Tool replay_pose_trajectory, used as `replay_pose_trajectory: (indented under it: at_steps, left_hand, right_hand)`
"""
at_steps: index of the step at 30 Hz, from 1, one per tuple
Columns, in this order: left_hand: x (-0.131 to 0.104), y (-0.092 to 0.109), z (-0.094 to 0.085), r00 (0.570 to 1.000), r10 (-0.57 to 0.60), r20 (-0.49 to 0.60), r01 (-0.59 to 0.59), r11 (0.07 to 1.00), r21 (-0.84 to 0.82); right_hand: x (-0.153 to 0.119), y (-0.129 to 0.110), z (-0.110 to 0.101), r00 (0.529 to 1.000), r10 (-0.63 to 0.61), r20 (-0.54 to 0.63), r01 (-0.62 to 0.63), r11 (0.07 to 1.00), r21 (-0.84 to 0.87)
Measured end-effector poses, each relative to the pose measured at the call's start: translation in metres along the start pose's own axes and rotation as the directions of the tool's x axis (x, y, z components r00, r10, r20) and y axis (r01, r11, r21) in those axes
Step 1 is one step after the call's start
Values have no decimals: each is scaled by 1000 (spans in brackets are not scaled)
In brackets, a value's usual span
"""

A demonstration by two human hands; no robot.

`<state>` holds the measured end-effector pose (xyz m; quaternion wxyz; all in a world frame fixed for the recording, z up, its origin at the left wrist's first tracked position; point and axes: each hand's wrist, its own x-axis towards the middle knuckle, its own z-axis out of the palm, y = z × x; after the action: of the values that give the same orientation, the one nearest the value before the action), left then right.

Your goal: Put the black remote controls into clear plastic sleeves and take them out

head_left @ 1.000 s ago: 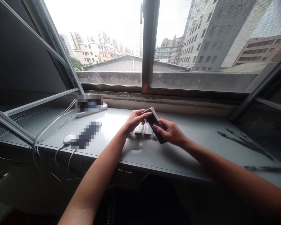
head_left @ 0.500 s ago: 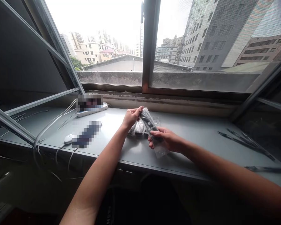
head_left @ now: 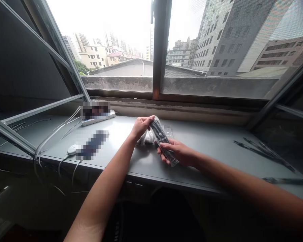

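A dark remote control point(head_left: 160, 133) in a clear plastic bag is held at a slant between both hands. My left hand point(head_left: 142, 125) pinches the bag's upper end. Lower down, my right hand point(head_left: 173, 150) is closed round the bagged remote, thumb on top. The bag's loose end sticks out below the right fingers. Behind the hands, a wrapped whitish bundle point(head_left: 147, 137) rests on the grey table point(head_left: 207, 141). Another clear packet point(head_left: 168, 130) lies just to the right of the held remote and is partly hidden.
At the left are a power strip point(head_left: 98, 117), a white round charger point(head_left: 72, 150) with cables and a blurred-out dark object point(head_left: 93, 146). Dark thin rods point(head_left: 265, 154) lie at the right. Metal frames flank both sides, with a window behind.
The remote has slid further into the bag's lower end, which now looks shorter and fuller below my right hand. My left hand keeps its pinch at the top.
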<state>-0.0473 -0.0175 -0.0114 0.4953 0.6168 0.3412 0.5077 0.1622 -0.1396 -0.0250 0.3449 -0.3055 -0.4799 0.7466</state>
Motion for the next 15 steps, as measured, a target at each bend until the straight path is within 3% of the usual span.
replay_pose_trajectory:
  at_steps: [3,6,12,15]
  left_hand:
    - [-1,1,-1,999,-39,-21,39,998,-41]
    - [-3,3,-1,995,-92,46,95,993,-67]
    - [-2,2,1,987,-96,130,101,994,-36]
    - [-2,2,0,991,-72,113,79,995,-57]
  right_hand:
    - [-1,-1,1,1000,2,11,-2,1000,-22]
    - [-1,-2,1,1000,-8,17,8,1000,-29]
    - [0,1,1,1000,4,-8,-4,999,50]
    - [1,3,-2,1000,22,-7,-22,998,52]
